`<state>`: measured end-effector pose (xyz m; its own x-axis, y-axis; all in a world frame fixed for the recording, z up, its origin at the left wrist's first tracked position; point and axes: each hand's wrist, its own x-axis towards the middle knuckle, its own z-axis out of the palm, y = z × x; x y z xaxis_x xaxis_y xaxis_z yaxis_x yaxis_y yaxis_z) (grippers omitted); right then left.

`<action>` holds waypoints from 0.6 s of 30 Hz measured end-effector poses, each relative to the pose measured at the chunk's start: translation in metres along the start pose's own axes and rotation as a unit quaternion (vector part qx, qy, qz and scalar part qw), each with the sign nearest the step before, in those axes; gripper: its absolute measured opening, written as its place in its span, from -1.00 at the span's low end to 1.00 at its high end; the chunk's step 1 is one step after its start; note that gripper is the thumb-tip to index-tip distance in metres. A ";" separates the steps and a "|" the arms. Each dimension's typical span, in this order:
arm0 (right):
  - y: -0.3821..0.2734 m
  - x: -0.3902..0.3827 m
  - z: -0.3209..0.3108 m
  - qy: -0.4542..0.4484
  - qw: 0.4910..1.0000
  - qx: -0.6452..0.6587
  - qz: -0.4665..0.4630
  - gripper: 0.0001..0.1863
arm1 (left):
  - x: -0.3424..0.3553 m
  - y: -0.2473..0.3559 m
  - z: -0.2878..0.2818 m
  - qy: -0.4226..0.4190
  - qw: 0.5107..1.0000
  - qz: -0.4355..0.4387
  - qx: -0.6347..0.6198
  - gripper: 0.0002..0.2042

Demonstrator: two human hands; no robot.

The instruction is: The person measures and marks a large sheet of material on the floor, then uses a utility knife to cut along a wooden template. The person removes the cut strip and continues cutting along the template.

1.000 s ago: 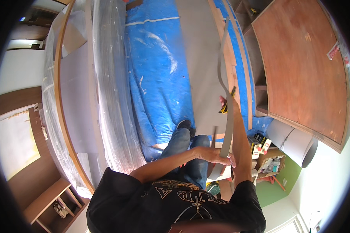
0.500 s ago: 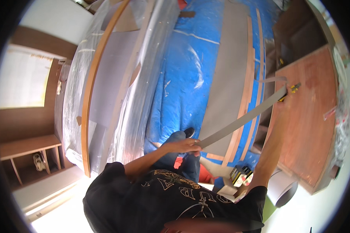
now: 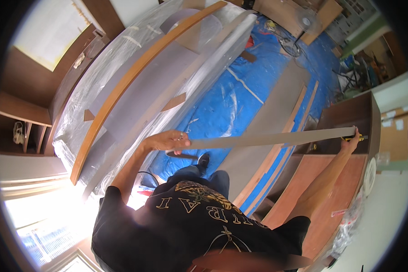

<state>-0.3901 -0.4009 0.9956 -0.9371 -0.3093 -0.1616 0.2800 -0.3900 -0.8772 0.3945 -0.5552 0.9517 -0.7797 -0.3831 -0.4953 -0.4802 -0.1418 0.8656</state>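
A long, narrow grey strip (image 3: pixel 267 138) is stretched almost level in front of my body. My left hand (image 3: pixel 165 140) is closed on one end, and a darker tail of the strip (image 3: pixel 182 155) curls below the fingers. At the far right, my right hand (image 3: pixel 350 143) grips the other end. A small yellow-and-black tool (image 3: pixel 362 138) sticks out beside the right fingers; its exact kind is too small to make out. Beneath the strip lies a long grey panel (image 3: pixel 251 138) on the blue floor sheet (image 3: pixel 213 104).
To the left, an orange-brown wooden bar (image 3: pixel 122 81) rests across a plastic-wrapped platform (image 3: pixel 72 122). Thin wooden strips (image 3: pixel 267 165) lie beside the grey panel. A reddish-brown board (image 3: pixel 317 181) and an open dark cabinet (image 3: pixel 349 115) stand right. A fan (image 3: pixel 306 21) stands at the back.
Both hands have raised the strip from a slant to nearly level, the left moving left and the right away from the reddish board. My view has turned, showing more of the room's back.
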 end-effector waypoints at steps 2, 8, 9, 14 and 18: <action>0.011 0.018 0.029 -0.009 1.000 -0.016 0.012 -0.69 | -0.021 0.019 -0.023 0.048 0.998 0.025 -0.005 -0.60; 0.078 0.107 0.132 -0.018 0.997 -0.040 0.066 -0.68 | -0.076 0.079 -0.085 0.205 0.977 -0.022 0.058 -0.59; 0.090 0.125 0.154 -0.039 0.995 -0.033 0.082 -0.68 | -0.083 0.089 -0.094 0.227 0.970 -0.051 0.066 -0.59; 0.130 0.196 0.326 -0.124 0.990 -0.059 0.043 -0.68 | -0.109 0.136 -0.139 0.371 0.920 -0.053 0.119 -0.63; 0.094 0.194 0.521 -0.237 0.970 0.011 -0.045 -0.65 | -0.159 0.182 -0.190 0.552 0.801 -0.100 0.210 -0.67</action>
<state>-0.4374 -0.9494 1.1175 -0.7581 -0.6358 0.1454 0.2115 -0.4505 -0.8674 0.5078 -0.6938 1.2026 0.0490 -0.9973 -0.0541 -0.8252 -0.0709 0.5604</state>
